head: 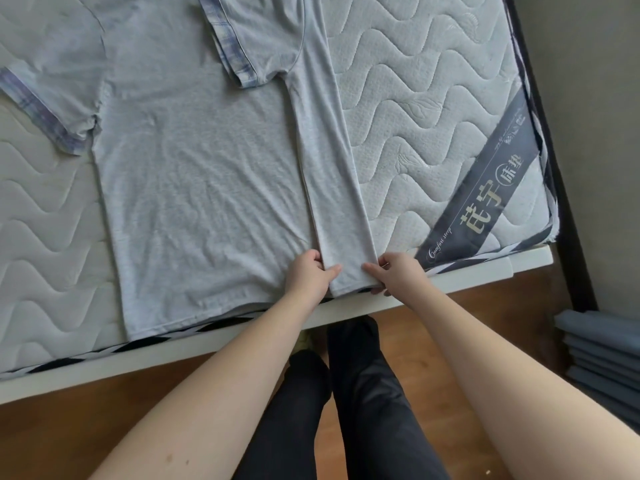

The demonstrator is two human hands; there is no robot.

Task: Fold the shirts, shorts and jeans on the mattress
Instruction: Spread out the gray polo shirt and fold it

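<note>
A light grey T-shirt (pixel 194 174) with plaid sleeve cuffs lies flat on the quilted mattress (pixel 433 109), its hem at the near edge. Its right side is folded inward as a long narrow strip (pixel 329 161), and the right sleeve lies across the chest. My left hand (pixel 308 275) pinches the strip's inner edge at the hem. My right hand (pixel 398 273) pinches the outer folded edge at the hem, fingers tucked under the cloth.
The white bed frame (pixel 467 275) runs along the near side. A dark label band (pixel 485 188) crosses the mattress's right corner. Stacked grey-blue fabric (pixel 602 355) sits on the wooden floor at right. My dark-trousered legs (pixel 346 393) stand against the bed.
</note>
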